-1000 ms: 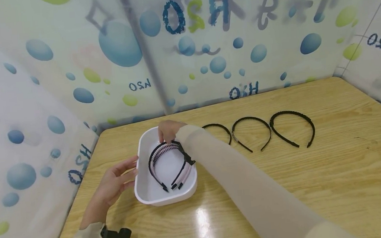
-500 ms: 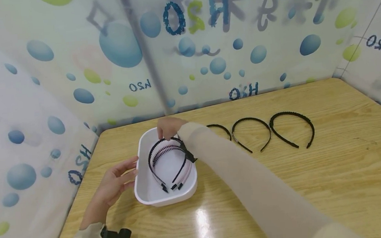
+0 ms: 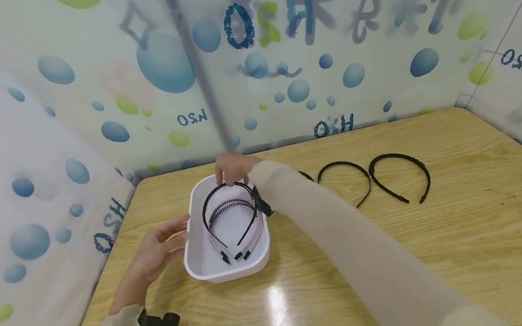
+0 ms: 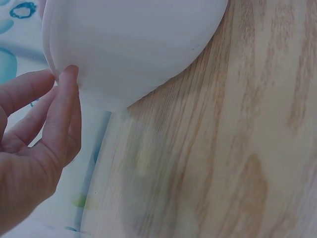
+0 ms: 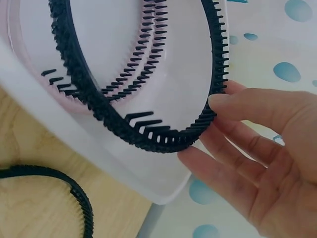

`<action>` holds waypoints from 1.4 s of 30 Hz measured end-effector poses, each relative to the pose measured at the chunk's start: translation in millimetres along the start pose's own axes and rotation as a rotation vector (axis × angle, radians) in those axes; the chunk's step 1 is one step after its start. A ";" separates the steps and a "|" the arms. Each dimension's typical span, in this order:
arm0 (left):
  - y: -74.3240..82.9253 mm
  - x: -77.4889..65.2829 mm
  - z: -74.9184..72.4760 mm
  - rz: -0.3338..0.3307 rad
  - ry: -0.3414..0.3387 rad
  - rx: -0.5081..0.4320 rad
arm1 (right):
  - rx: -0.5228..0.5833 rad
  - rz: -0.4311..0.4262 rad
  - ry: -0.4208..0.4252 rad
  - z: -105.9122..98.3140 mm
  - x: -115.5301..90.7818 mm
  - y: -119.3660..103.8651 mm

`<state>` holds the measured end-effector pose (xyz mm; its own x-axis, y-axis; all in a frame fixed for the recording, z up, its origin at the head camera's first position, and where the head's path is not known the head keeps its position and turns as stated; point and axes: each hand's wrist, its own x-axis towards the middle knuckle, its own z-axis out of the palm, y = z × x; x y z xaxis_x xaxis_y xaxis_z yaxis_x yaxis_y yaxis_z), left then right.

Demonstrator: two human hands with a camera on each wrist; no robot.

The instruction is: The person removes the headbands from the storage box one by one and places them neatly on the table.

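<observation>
While the white plastic bin [image 3: 248, 269] is steadied by touch on one side, a black arched headband with comb teeth is lifted at its far end. The left hand [image 3: 157, 250] is turned toward the bin with fingers nearly straight and spread, their tips laid against the bin's rim and outer wall; nothing else is held by it. The right hand [image 3: 233, 169] is reached forward over the far rim, wrist bent so that the fingers point down, and the black arched headband [image 5: 111, 124] is pinched near the crown of its arch between thumb and curled fingertips. By that hand the arch is held raised, its two slim ends hung down into the bin; its outer face is seen to be textured and its inner edge lined with long black teeth. Below the right hand, pale pink headbands [image 5: 145, 69] with black teeth are seen nested in the bin. To the right of that hand, three black headbands [image 3: 398, 154] are laid on the wooden table [image 3: 477, 217], one partly covered by the right beige sleeve [image 3: 331, 239].
</observation>
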<state>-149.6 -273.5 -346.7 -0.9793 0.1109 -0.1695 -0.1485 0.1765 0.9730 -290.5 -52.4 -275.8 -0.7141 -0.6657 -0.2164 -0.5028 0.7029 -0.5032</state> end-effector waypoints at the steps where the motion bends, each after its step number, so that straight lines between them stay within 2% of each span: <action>1: 0.2 0.1 0.0 -0.001 0.000 -0.001 | 0.000 -0.001 -0.005 -1.4 -0.4 -0.1; 11: 1.4 0.6 0.0 -0.005 -0.006 -0.003 | 0.025 -0.051 -0.027 -15.9 -7.4 1.3; 17: 0.5 1.1 -0.3 0.001 -0.009 0.000 | 0.053 -0.091 -0.055 -25.2 -16.1 8.6; 23: -1.6 1.8 -1.0 0.011 -0.015 -0.002 | 0.054 -0.129 -0.049 -32.8 -25.9 15.8; 31: -2.0 0.3 -1.0 0.018 -0.024 -0.020 | 0.053 -0.107 -0.030 -41.6 -39.2 26.7; 42: 2.5 -2.1 0.2 0.009 -0.025 0.000 | 0.019 -0.134 -0.015 -46.8 -59.2 46.7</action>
<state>-147.9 -273.1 -343.9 -0.9768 0.1373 -0.1642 -0.1392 0.1756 0.9746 -294.5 31.5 -247.3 -0.6335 -0.7573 -0.1588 -0.5838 0.6024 -0.5443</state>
